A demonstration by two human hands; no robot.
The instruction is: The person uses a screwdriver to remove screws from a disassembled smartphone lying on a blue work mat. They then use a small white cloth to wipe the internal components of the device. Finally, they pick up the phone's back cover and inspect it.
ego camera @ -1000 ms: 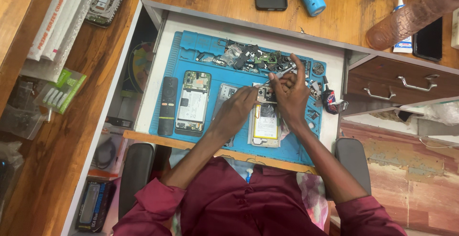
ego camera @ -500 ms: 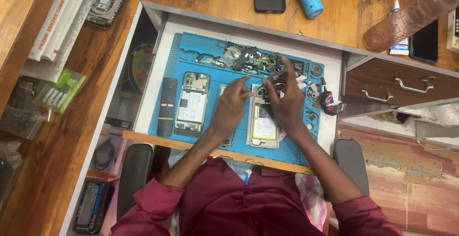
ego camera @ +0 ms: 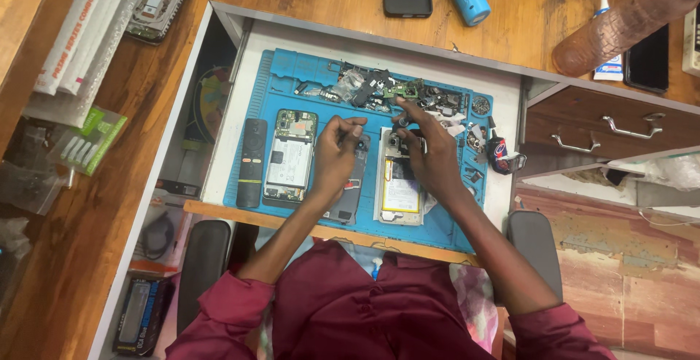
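While both hands pinch small parts, the left hand (ego camera: 337, 157) apart from the right hand (ego camera: 430, 157) over the opened phone (ego camera: 399, 188), a slip could scatter the loose components (ego camera: 394, 94) just beyond them.

Left hand (ego camera: 335, 157) off the phone (ego camera: 399, 177) — raised.

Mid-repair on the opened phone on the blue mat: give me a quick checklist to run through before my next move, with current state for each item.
1. Opened phone lies flat on the blue mat: ok.
2. Right hand is over the phone's top end: ok.
3. Left hand pinched, fingertips raised beside the phone; what it holds: cannot tell.
4. Second opened phone sits apart, left of the hands: ok.
5. Loose parts pile is crowded right behind the fingers: not ok.
6. Black remote is off to the side: ok.
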